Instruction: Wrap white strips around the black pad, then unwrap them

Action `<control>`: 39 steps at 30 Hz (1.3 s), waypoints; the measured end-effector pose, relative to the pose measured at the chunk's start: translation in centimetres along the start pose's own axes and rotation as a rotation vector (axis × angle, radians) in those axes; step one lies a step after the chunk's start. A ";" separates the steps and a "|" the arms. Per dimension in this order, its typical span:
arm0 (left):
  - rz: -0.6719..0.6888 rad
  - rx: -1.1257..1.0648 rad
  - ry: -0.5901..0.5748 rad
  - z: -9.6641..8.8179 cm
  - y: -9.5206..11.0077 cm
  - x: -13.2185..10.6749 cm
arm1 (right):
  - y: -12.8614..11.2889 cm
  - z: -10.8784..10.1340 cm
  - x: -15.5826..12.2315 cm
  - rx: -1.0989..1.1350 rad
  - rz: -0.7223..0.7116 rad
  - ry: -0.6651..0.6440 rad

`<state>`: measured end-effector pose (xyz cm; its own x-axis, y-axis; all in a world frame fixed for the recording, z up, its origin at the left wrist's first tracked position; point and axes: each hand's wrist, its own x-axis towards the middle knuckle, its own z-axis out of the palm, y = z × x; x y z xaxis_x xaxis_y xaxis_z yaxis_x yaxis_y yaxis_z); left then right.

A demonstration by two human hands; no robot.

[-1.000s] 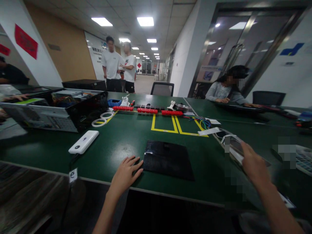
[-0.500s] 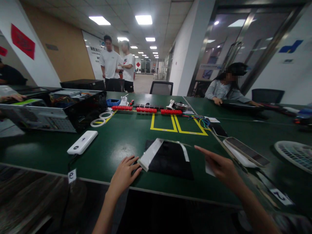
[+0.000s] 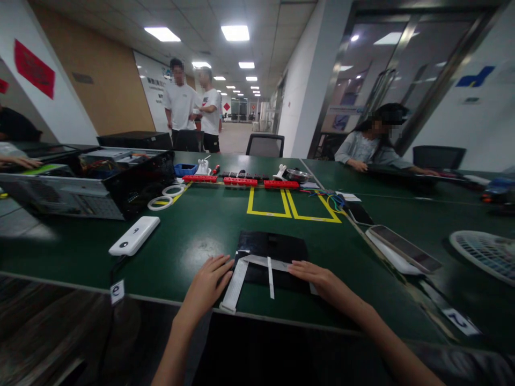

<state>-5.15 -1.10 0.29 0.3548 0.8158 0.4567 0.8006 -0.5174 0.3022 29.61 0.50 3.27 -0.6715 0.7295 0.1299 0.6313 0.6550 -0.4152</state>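
Observation:
A thin black panel (image 3: 277, 240) lies on the green table in front of me. Across it runs a white flat ribbon cable (image 3: 236, 284), folded near the panel's left side, its broad connector end toward the table's front edge. A narrow white tail crosses the panel's middle. My left hand (image 3: 208, 281) rests open, palm down, at the panel's left edge, with its fingertips beside the cable. On the right, my right hand (image 3: 325, 281) has its fingertips closed on the cable's other stretch, low over the panel. The thumb is hidden beneath the hand.
An opened computer case (image 3: 137, 182) stands left, behind a white power bank (image 3: 134, 236). White rings (image 3: 160, 203) lie beside the case. Red strips (image 3: 240, 181) and yellow tape outlines (image 3: 269, 214) are farther back. A phone (image 3: 404, 248) lies right, near a white mesh basket (image 3: 483, 257).
My right hand has moved left and nearer to me, bringing the cable down across the panel. The cable's left end has swung toward the table's front edge. My left hand has barely moved.

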 end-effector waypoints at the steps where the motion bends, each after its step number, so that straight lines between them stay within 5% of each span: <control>1: 0.030 -0.008 -0.007 0.0 0.4 0.2 | 0.0 -0.1 0.1 0.000 -0.003 -0.014; 6: 0.181 0.003 -0.099 0.7 3.2 1.2 | 0.2 -0.3 0.3 -0.004 0.029 -0.075; 13: 0.145 0.120 -0.184 2.1 5.8 1.9 | -0.9 -0.5 0.5 0.004 0.053 -0.100; 39: 0.064 0.222 -0.118 3.5 5.2 3.0 | -0.8 0.2 2.3 -0.003 0.057 -0.145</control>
<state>1.72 -0.47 0.30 0.4514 0.8147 0.3639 0.8567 -0.5098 0.0788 27.45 1.60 3.77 -0.6836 0.7294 -0.0249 0.6708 0.6145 -0.4151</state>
